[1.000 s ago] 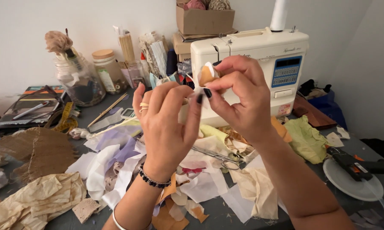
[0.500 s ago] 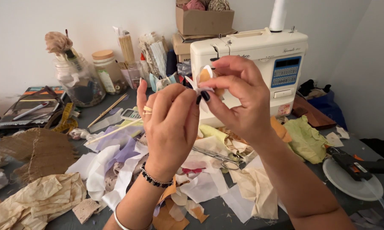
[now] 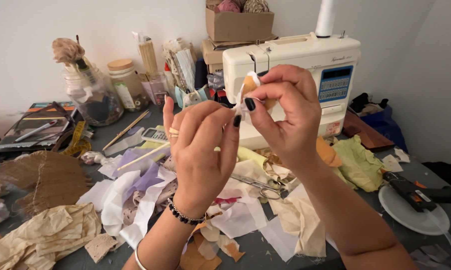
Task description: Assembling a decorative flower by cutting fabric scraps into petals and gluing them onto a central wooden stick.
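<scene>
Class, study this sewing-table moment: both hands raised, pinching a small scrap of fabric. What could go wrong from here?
1. The small fabric scrap is pinched only by fingertips of the right hand and left hand; that slight grip may slip, and the scrap could vanish among the fabric pieces below.
2. Scissors lie half-buried in scraps beneath the wrists; a lowered hand might catch them.
3. The glue gun sits by the right forearm and could be knocked.

Centre frame, the scrap [image 3: 249, 86] is orange and white; the nails [image 3: 250, 104] pinching it are black. The sewing machine [image 3: 305, 60] behind is cream with a blue panel. Lilac and white cloth [image 3: 135, 182] lies lower left, brown burlap [image 3: 43, 177] far left, and pale green cloth [image 3: 359, 162] right.
</scene>
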